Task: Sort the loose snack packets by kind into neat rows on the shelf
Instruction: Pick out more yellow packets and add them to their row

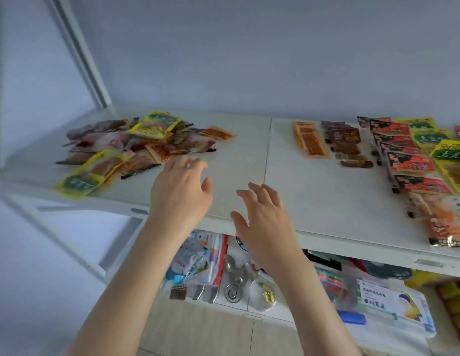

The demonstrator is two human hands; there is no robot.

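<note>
A loose heap of mixed snack packets (pixel 136 147) lies at the left of the white shelf (pixel 313 191). On the right stand sorted rows: orange packets (pixel 311 141), brown packets (pixel 345 142), red packets (pixel 408 160) and yellow-green packets (pixel 447 158). A pale orange packet (pixel 442 222) lies at the shelf's front right. My left hand (pixel 181 191) hovers just right of the heap, fingers spread and empty. My right hand (pixel 264 217) hovers over the bare middle of the shelf, fingers relaxed, holding nothing.
A white upright post (pixel 90 65) rises at the shelf's back left corner. A lower shelf (pixel 249 307) holds plastic bags, metal spoons, a small container and boxes. The wall stands close behind the shelf.
</note>
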